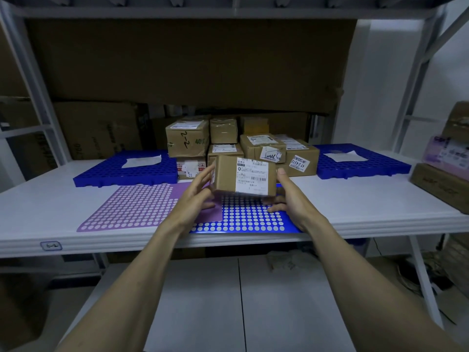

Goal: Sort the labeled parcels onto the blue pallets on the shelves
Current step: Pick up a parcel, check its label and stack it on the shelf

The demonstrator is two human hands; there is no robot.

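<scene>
A small cardboard parcel (245, 175) is held in the air between both hands, just above the front of the shelf (50, 199). Its white printed label (251, 177) with a barcode faces the viewer, and the box is tilted a little, its left end higher. The left hand (196, 199) touches the parcel's left end with fairly straight, spread fingers, the palm turned toward the box. The right hand (286, 196) cups the right end, thumb up beside the edge and fingers curled underneath.

Below the parcel, a flat blue mat (243, 217) with white dots lies at the shelf's front edge, and a purple dotted mat (132, 207) lies just left of it, touching or slightly overlapping it.

Behind the parcel stands a stack of boxes (238, 146), most bearing labels; one (187, 141) has "2-2" handwritten on its side and another carries a sticker reading "17 3 4312". To the left of the stack sits a blue pallet (106, 174) with a white sheet (142, 161) on top. To the right sits a second blue pallet (380, 166), also with a white sheet (345, 156).

Large brown cartons (101, 128) fill the back behind the shelf. At the far right edge more boxes (441, 186) rest on the shelf. A small tag (50, 246) on the shelf's front lip reads something like "6-2".
</scene>
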